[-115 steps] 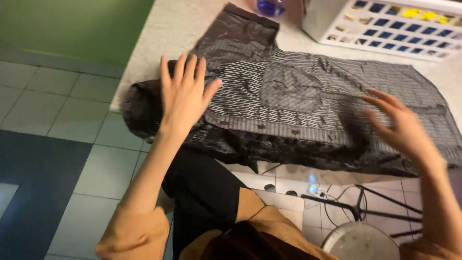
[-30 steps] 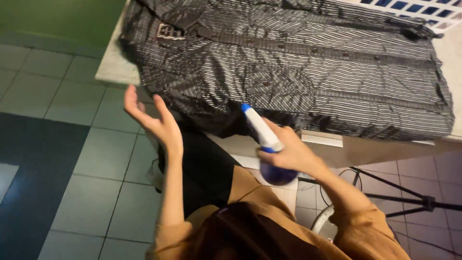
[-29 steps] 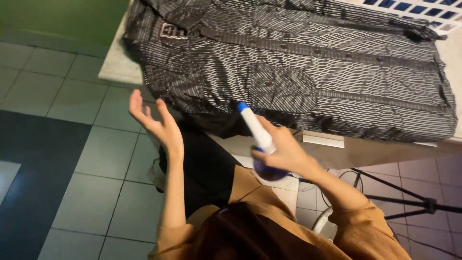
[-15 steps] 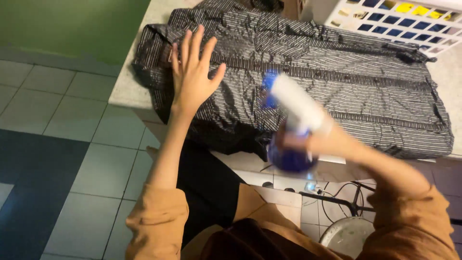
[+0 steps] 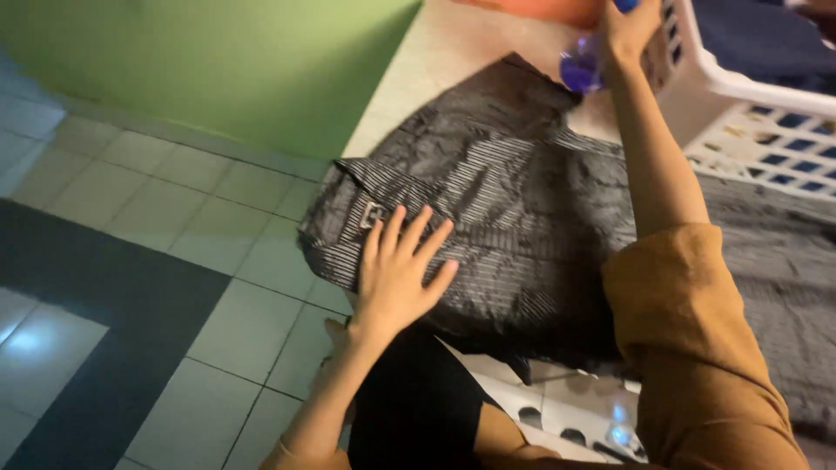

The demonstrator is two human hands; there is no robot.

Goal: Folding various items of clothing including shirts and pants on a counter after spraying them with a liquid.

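A dark striped shirt lies spread over a pale counter. My left hand rests flat on it near the collar, fingers spread, holding nothing. My right hand reaches far across the shirt to the back of the counter and grips a blue spray bottle, whose lower part shows beside a white laundry basket. My right arm in a brown sleeve crosses over the shirt's middle and hides part of it.
The white laundry basket holds dark blue cloth. An orange object sits at the counter's far edge. A green wall and a tiled floor lie to the left. Below the counter edge are small objects and cables.
My right hand has carried the spray bottle from over the shirt's front to the back of the counter beside the basket. My left hand stays pressed on the shirt near the collar.
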